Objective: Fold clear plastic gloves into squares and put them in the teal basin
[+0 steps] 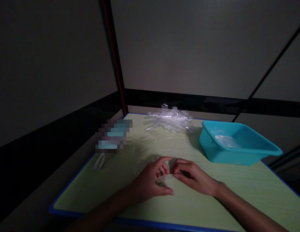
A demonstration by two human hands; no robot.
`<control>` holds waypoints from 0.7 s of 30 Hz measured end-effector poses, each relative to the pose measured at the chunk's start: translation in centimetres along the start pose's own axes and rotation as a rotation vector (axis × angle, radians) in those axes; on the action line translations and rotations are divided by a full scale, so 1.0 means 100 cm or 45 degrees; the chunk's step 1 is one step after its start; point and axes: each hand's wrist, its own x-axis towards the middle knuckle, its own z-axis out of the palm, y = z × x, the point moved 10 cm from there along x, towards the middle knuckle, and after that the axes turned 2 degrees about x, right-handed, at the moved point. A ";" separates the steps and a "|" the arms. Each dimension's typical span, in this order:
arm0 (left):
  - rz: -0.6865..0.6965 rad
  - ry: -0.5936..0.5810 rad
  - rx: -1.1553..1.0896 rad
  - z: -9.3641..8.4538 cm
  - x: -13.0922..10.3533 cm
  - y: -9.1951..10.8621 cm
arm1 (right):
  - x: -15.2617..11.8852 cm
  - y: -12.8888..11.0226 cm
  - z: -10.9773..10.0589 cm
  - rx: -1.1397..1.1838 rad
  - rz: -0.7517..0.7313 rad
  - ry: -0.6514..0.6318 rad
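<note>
Film-handling step, apparently. Right hand (193, 174) pinches plastic film (164, 178); left hand (151, 179) curved, thumb wide of fingers, any hold unclear. Next move likely wants light fingertips.

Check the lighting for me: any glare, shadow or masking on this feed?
Head view: dim overall; glare streaks the crumpled clear plastic pile; soft shadow on the tabletop beyond the left hand; the thin clear plastic between it and the right hand is faint; mosaic blocks hide a left-side object.

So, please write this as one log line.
left hand: open at clear film | right hand: pinching clear film | teal basin: at right | plastic pile: beyond hands
</note>
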 end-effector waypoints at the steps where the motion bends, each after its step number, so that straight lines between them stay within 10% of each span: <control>1: 0.008 0.014 0.058 -0.001 0.000 0.001 | 0.000 0.001 -0.001 -0.001 0.011 0.011; 21: -0.153 0.214 0.164 -0.048 0.044 -0.018 | -0.016 0.003 -0.049 -0.585 0.024 0.411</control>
